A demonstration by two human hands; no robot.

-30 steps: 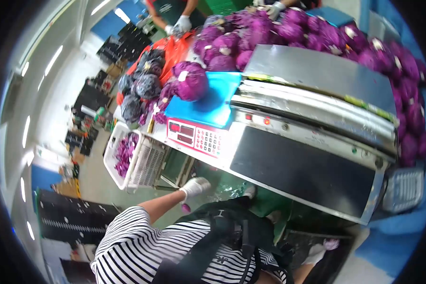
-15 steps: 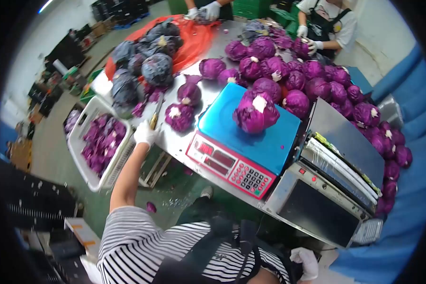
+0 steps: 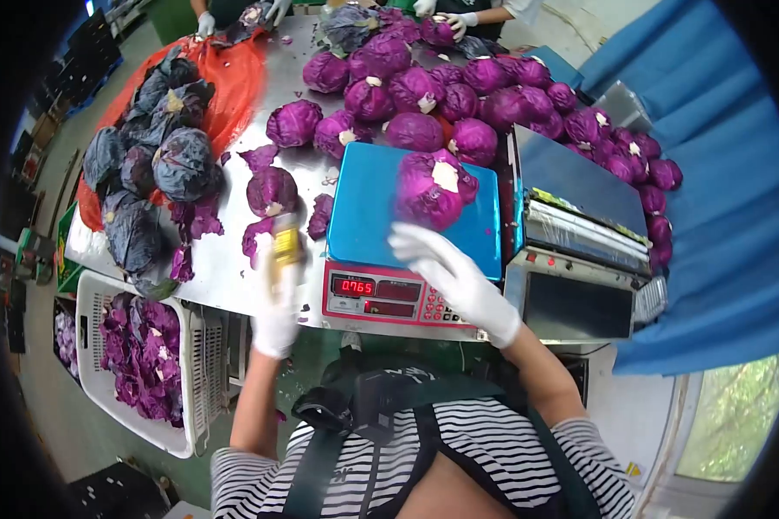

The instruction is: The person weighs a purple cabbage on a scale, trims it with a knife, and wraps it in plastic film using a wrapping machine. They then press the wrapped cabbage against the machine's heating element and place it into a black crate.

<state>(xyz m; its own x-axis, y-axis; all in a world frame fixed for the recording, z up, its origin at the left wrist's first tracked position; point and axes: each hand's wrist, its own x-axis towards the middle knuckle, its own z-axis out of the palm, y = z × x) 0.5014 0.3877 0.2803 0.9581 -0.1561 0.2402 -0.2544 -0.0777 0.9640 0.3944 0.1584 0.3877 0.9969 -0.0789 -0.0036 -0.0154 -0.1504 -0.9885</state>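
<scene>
My left hand (image 3: 274, 303), in a white glove, is closed around a knife (image 3: 286, 242) with a yellowish handle; both are blurred by motion. It is over the front edge of the metal table, left of the scale. My right hand (image 3: 459, 281), also gloved, reaches over the scale's front with fingers stretched out. Its fingertips are just below a trimmed red cabbage (image 3: 428, 195) with a white cut stem. That cabbage sits on the blue pan of the weighing scale (image 3: 355, 225), whose red display reads 0.765. Another red cabbage (image 3: 271, 190) lies beyond my left hand, with loose leaves beside it.
Untrimmed dark cabbages (image 3: 184, 164) lie at the left near red netting (image 3: 234, 86). A white crate (image 3: 192, 372) of purple leaves stands below. Trimmed cabbages (image 3: 415, 89) are heaped behind the scale. A wrapping machine (image 3: 580, 303) stands right. Two people with gloved hands work across the table.
My right hand has come up from low beside my body to the scale. My left hand, still with the knife, has moved nearer the scale. The view has turned to the right.
</scene>
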